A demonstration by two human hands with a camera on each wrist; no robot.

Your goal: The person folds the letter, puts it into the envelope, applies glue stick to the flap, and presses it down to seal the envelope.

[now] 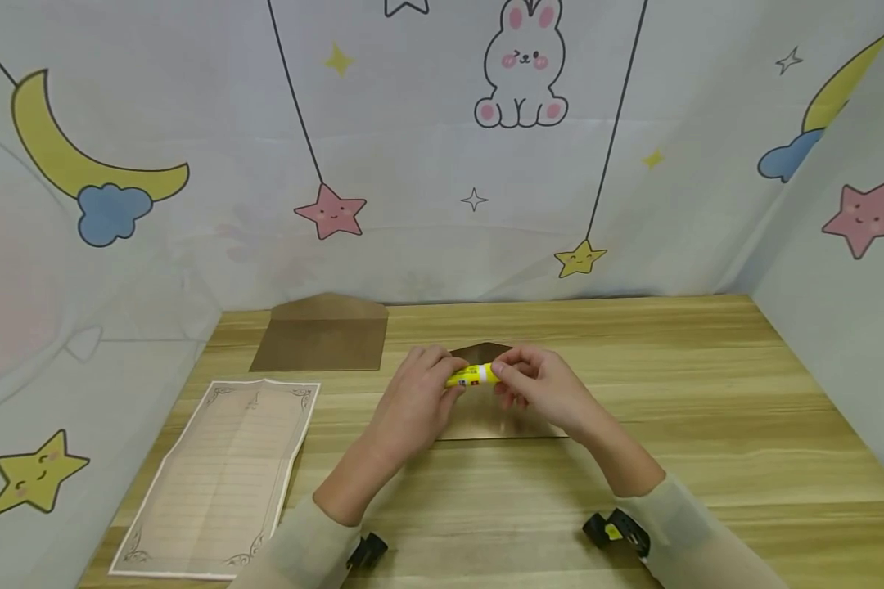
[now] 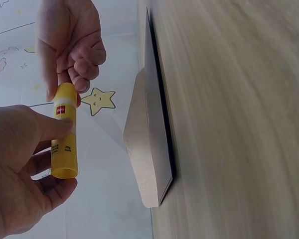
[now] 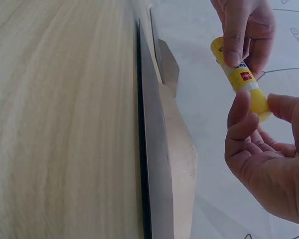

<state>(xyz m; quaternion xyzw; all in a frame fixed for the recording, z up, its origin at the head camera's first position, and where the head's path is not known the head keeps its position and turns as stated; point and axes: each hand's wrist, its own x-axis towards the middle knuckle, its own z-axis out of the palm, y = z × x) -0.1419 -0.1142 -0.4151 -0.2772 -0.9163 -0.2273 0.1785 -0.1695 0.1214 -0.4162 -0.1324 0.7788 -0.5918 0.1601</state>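
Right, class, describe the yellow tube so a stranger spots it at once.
On the table, find the nearer envelope. Just above it, the left hand and right hand hold the tube. Unlike the nearer envelope, the farther envelope and the pale sheet, it is bright yellow with a white band.

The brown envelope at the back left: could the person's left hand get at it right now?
Probably yes: nothing visible stands between the envelope and the left hand, though that hand grips the yellow tube.
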